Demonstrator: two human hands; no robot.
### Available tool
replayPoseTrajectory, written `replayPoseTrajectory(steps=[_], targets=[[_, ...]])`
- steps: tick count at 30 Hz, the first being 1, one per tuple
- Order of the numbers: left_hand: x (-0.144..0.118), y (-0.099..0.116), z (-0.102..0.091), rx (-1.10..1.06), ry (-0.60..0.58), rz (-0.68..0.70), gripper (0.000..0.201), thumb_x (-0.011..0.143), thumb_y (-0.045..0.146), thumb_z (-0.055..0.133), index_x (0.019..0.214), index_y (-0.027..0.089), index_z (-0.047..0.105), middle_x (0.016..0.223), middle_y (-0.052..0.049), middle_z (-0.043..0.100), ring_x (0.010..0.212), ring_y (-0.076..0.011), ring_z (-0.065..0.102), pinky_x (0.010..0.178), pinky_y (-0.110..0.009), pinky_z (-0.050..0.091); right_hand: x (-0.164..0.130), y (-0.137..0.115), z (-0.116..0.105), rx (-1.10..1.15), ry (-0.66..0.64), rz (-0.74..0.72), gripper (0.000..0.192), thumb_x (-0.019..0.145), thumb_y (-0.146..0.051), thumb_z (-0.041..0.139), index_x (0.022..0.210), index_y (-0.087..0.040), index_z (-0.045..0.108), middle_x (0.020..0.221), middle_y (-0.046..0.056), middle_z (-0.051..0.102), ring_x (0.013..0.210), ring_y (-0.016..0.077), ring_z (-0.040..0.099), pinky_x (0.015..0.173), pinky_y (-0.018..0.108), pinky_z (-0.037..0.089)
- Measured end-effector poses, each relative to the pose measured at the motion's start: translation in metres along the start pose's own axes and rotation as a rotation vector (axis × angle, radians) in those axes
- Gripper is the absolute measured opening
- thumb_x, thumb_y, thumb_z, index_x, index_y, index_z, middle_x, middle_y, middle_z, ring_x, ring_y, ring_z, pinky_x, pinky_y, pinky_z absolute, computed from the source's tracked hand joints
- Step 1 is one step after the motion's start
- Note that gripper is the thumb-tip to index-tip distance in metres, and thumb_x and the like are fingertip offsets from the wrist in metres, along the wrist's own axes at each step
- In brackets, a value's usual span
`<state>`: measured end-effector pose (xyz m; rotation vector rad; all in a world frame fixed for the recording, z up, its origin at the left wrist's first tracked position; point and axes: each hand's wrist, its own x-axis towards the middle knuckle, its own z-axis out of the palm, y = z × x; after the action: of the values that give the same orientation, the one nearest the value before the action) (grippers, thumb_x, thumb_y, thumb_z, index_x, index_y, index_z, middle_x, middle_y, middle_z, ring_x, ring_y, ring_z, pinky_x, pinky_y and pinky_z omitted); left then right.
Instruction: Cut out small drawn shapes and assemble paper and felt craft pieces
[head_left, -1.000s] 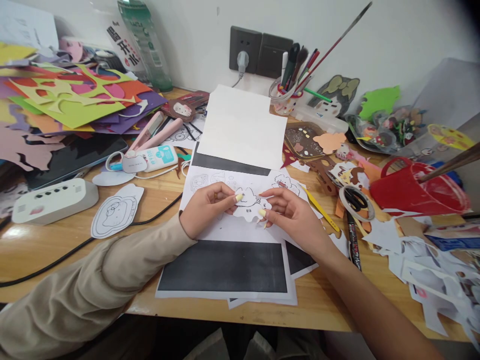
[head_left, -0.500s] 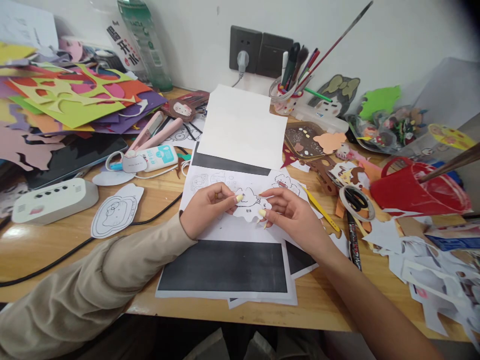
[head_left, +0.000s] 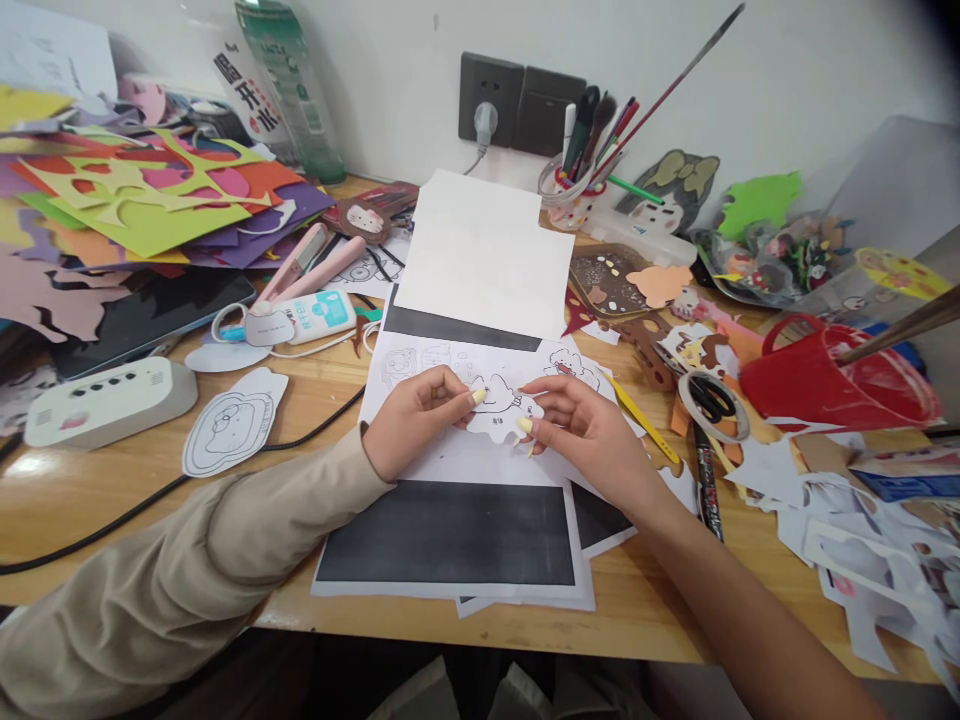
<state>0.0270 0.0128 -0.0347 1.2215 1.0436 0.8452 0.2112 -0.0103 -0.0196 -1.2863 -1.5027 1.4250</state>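
Observation:
A small paper cutout (head_left: 496,410) with black line drawings and some writing is held between my two hands, above a printed sheet (head_left: 450,465). My left hand (head_left: 424,412) pinches its left edge between thumb and fingers. On the other side, my right hand (head_left: 574,420) grips the right edge the same way, its fingertips partly covering the drawing. Beneath lie printed sheets with large black areas (head_left: 450,535). Another outlined paper drawing (head_left: 568,368) shows just beyond my right hand. A blank white sheet (head_left: 484,255) lies behind.
Yellow tweezers (head_left: 645,422), a tape roll (head_left: 712,407), a black marker (head_left: 706,485) and a tipped red cup (head_left: 832,375) are at right, beside paper scraps (head_left: 862,560). Left are a white power strip (head_left: 111,402), a black cord (head_left: 154,495) and stacked coloured paper (head_left: 172,220).
Almost nothing differs. Both hands keep their hold on the paper cutout, which has at most shifted very slightly.

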Motion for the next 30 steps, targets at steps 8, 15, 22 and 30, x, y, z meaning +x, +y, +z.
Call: replayPoseTrajectory(steps=[8, 15, 22, 30], targets=[[0.0006, 0.0002, 0.0007, 0.001, 0.012, 0.003, 0.018, 0.070, 0.025, 0.055, 0.063, 0.012, 0.045, 0.056, 0.004, 0.050, 0.055, -0.0050, 0.045, 0.056, -0.016, 0.036, -0.0006, 0.0017, -0.0002, 0.004, -0.005, 0.001, 0.023, 0.073, -0.015, 0.051, 0.096, -0.020, 0.047, 0.087, 0.002, 0.057, 0.069, 0.0092, 0.055, 0.057, 0.021, 0.048], [0.0005, -0.0001, 0.0005, 0.008, 0.016, 0.022, 0.017, 0.070, 0.024, 0.055, 0.062, 0.012, 0.045, 0.055, 0.004, 0.049, 0.054, -0.0047, 0.045, 0.056, -0.016, 0.036, 0.0001, 0.0010, 0.0002, 0.011, -0.005, 0.003, 0.023, 0.073, -0.015, 0.050, 0.096, -0.020, 0.047, 0.087, 0.002, 0.057, 0.067, 0.0087, 0.055, 0.057, 0.022, 0.048], [0.0008, 0.0003, 0.0003, 0.032, 0.030, 0.023, 0.015, 0.069, 0.023, 0.056, 0.065, 0.012, 0.046, 0.055, 0.004, 0.049, 0.055, -0.0050, 0.045, 0.055, -0.016, 0.035, 0.0006, 0.0016, 0.0005, 0.011, -0.009, 0.000, 0.024, 0.073, -0.017, 0.051, 0.096, -0.020, 0.047, 0.086, 0.002, 0.057, 0.068, 0.0094, 0.056, 0.058, 0.022, 0.048], [0.0006, -0.0008, -0.0005, 0.054, 0.030, 0.049, 0.013, 0.068, 0.021, 0.055, 0.067, 0.012, 0.046, 0.055, 0.003, 0.049, 0.055, -0.0059, 0.046, 0.055, -0.017, 0.036, -0.0002, -0.0002, -0.0001, -0.026, 0.001, 0.014, 0.023, 0.072, -0.018, 0.052, 0.095, -0.019, 0.050, 0.090, 0.003, 0.057, 0.068, 0.0099, 0.056, 0.060, 0.024, 0.049]])
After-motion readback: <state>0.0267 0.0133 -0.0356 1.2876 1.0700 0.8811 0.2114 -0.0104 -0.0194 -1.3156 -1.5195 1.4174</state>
